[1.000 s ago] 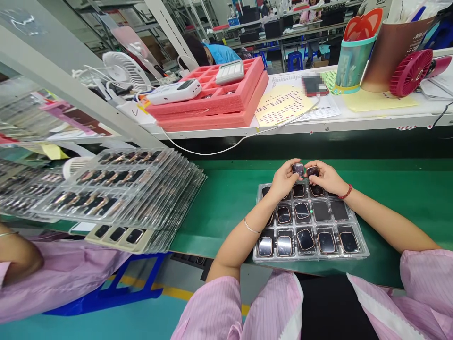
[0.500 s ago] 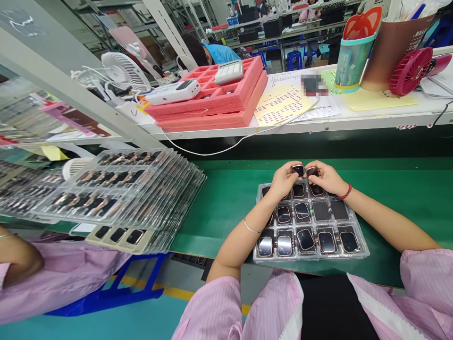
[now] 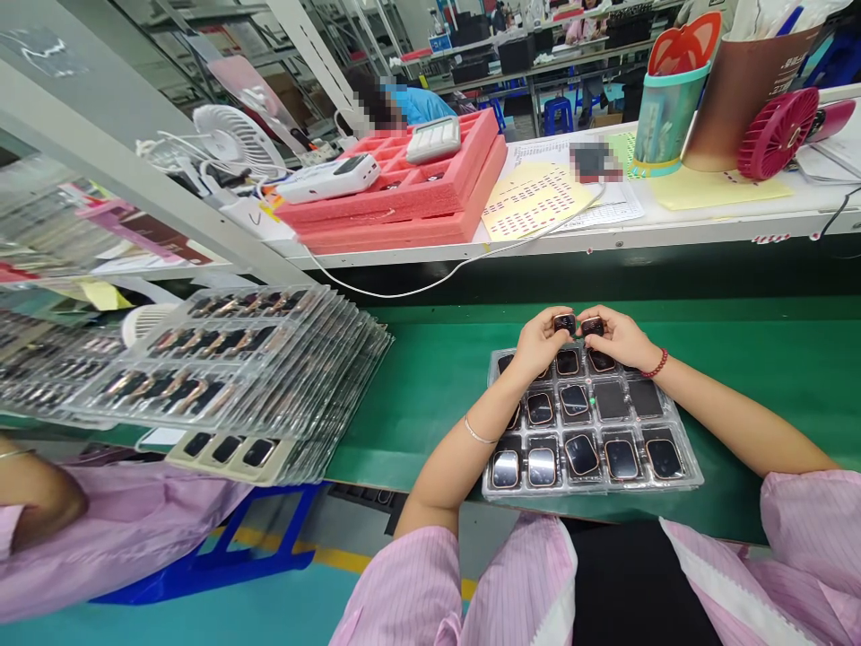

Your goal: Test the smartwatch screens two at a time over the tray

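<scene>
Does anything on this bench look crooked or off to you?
Slightly: in the clear tray, the middle watch face of the nearest row sits twisted in its slot, while its neighbours lie straighter. Nothing looks spilled.

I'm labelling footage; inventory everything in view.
Shelf: one, white, upper half
Bench: one, green, below shelf
Nearest tray: one, clear, on bench
Tray screens: many, black, in tray
Held screens: two, black, above tray
Other trays: many, clear, left
Foam trays: two, red, on shelf
Small devices: two, white, on foam
Desk fan: one, white, upper left
Handheld fan: one, magenta, upper right
Cups: two, teal/brown, upper right
Papers: several, yellow/white, on shelf
Co-worker's sleeve: one, pink, lower left
Hands: two, bare, above tray
</scene>
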The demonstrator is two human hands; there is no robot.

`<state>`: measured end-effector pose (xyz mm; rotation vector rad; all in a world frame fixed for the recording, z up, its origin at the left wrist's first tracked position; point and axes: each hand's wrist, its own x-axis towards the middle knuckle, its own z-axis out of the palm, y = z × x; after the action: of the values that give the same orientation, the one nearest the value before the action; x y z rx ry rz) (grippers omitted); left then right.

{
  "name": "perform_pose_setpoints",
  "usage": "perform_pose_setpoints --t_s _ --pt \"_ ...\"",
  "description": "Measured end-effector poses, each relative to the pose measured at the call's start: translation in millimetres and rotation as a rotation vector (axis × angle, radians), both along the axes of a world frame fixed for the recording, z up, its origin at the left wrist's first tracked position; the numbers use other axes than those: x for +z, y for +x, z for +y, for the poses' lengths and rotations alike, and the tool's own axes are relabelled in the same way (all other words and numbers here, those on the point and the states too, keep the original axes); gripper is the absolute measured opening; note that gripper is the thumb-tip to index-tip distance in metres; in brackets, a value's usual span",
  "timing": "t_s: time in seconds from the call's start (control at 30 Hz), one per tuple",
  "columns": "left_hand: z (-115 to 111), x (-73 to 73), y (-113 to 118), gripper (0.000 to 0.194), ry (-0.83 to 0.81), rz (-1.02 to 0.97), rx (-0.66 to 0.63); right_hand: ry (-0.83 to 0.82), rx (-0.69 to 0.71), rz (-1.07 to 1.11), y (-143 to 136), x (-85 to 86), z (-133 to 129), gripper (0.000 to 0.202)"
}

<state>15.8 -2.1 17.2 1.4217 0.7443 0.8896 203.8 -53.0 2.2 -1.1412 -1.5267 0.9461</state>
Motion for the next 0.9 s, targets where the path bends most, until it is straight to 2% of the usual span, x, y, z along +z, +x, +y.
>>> perform_pose_setpoints --t_s 0.27,0.43,0.57,0.7,0.9 --pt "-2.0 3.8 1.2 0.041 -0.028 -0.029 0.006 -0.077 -0.006 0.086 0.2 0.2 1.3 0.036" --pt "-1.4 2.5 0.8 0.027 0.001 -0.022 0.008 -0.121 -0.001 0.116 0.5 2.4 0.8 0.031" --pt "-0.5 1.3 0.3 0.028 0.019 -0.014 0.019 -0.077 0.022 0.1 -0.3 4.1 -0.3 0.034" --pt "-0.7 0.2 0.3 0.025 0.035 -0.005 0.02 -0.122 0.006 0.104 0.0 4.1 -0.2 0.03" --pt "0.8 -2.3 -0.5 0.039 0.017 -0.014 -0.033 -0.075 -0.003 0.098 -0.9 5.0 0.1 0.035"
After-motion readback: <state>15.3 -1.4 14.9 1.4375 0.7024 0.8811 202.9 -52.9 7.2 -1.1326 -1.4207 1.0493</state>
